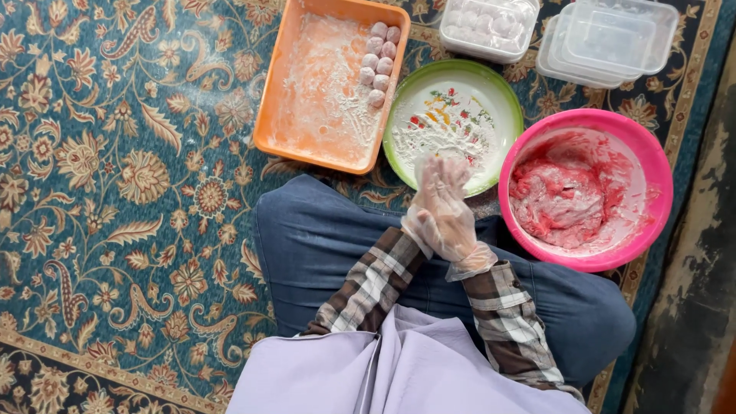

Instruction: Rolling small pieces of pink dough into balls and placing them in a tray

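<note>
Right hand (452, 218) and left hand (431, 201), both in clear gloves, press palm to palm above the lap; whatever lies between them is hidden; pink dough bowl (586, 245) just right; floured green plate (399, 142) just beyond; orange tray (276, 115) far left.
</note>
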